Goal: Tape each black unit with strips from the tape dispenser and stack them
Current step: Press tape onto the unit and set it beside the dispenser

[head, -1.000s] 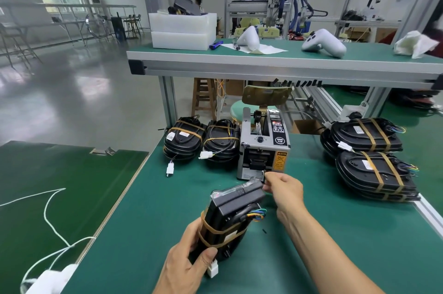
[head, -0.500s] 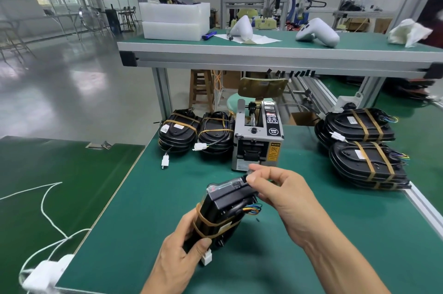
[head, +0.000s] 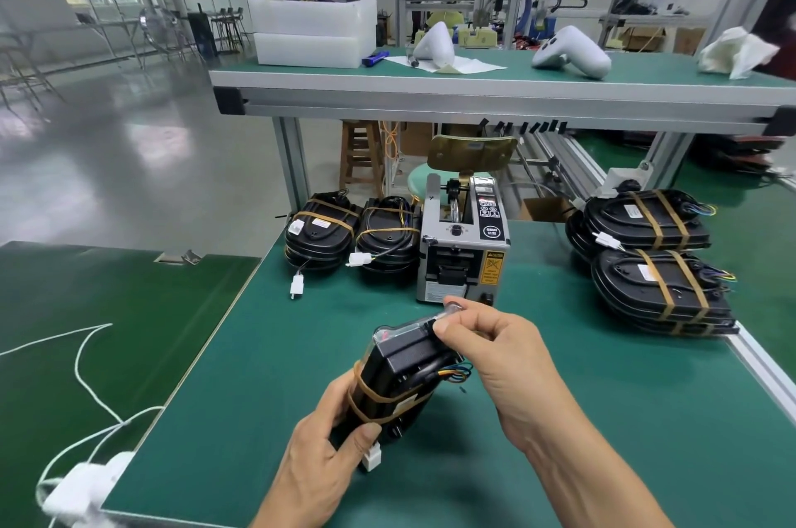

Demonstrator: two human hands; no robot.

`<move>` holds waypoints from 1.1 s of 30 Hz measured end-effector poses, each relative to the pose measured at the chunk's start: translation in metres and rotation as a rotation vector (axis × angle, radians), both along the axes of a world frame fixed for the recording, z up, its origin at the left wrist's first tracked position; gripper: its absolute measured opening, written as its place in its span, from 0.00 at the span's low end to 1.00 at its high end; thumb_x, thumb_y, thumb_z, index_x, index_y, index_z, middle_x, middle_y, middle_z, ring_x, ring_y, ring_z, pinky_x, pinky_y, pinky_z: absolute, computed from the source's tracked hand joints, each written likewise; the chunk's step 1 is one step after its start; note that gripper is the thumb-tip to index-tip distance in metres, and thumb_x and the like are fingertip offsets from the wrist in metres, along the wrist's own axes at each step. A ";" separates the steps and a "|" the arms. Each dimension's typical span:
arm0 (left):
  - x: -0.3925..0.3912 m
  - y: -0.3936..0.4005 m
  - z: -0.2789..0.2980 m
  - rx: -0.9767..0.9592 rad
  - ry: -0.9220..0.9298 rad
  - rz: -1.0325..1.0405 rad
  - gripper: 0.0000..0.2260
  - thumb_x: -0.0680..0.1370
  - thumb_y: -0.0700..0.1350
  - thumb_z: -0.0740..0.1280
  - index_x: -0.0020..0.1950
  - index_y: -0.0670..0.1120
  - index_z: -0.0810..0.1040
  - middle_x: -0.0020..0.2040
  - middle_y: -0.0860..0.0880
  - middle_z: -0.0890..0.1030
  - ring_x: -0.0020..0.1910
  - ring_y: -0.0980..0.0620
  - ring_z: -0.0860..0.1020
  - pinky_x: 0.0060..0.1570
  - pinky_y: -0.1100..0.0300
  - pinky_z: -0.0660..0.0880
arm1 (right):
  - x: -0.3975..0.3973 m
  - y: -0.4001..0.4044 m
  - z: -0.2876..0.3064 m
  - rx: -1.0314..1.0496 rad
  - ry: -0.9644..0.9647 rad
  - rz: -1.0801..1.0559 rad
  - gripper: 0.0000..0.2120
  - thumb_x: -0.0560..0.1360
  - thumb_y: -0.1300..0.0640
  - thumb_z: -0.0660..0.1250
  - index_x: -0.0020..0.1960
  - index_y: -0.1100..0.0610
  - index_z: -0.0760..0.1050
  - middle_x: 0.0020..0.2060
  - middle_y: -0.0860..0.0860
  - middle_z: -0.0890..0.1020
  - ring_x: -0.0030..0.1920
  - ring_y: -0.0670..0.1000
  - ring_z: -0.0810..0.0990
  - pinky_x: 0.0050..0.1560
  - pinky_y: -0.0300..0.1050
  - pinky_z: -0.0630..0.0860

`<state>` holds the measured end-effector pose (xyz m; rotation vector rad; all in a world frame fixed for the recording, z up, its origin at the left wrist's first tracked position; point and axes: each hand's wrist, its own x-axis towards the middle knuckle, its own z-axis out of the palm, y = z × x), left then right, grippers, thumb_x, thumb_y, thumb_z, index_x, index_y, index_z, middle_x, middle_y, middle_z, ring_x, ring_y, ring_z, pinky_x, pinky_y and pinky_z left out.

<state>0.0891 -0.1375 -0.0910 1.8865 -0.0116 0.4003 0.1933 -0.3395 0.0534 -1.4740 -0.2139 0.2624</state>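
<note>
Hands (head: 331, 448) around boxy black unit (head: 402, 372)

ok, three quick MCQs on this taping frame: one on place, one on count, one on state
1. Where does the tape dispenser stand?
A. on the upper shelf
B. on the green bench between the stacks of black units
C. on the floor

2. How many white controllers lie on the upper shelf?
A. two
B. four
C. none

3. What is the right hand doing?
A. resting flat on the bench
B. pinching a clear tape strip at the top of the held black unit
C. pressing the dispenser

Answers: 1 B, stacks flank it; 2 A, two white shapes show; 3 B, fingertips pinch the strip while the left hand grips the unit.
</note>
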 end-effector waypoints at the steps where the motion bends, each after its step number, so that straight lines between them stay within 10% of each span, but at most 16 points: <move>1: 0.000 0.000 -0.001 0.002 0.002 -0.001 0.29 0.79 0.67 0.70 0.79 0.66 0.68 0.69 0.59 0.82 0.70 0.57 0.80 0.67 0.67 0.73 | 0.000 0.000 0.000 0.000 -0.002 -0.003 0.08 0.72 0.65 0.77 0.34 0.58 0.86 0.47 0.47 0.89 0.62 0.35 0.80 0.59 0.37 0.70; 33: 0.002 0.000 -0.002 0.014 -0.032 0.002 0.28 0.80 0.65 0.70 0.79 0.65 0.68 0.69 0.58 0.82 0.69 0.56 0.81 0.67 0.68 0.73 | -0.006 0.010 -0.004 -0.090 -0.045 -0.120 0.09 0.71 0.64 0.75 0.32 0.57 0.84 0.52 0.45 0.87 0.59 0.33 0.80 0.63 0.44 0.73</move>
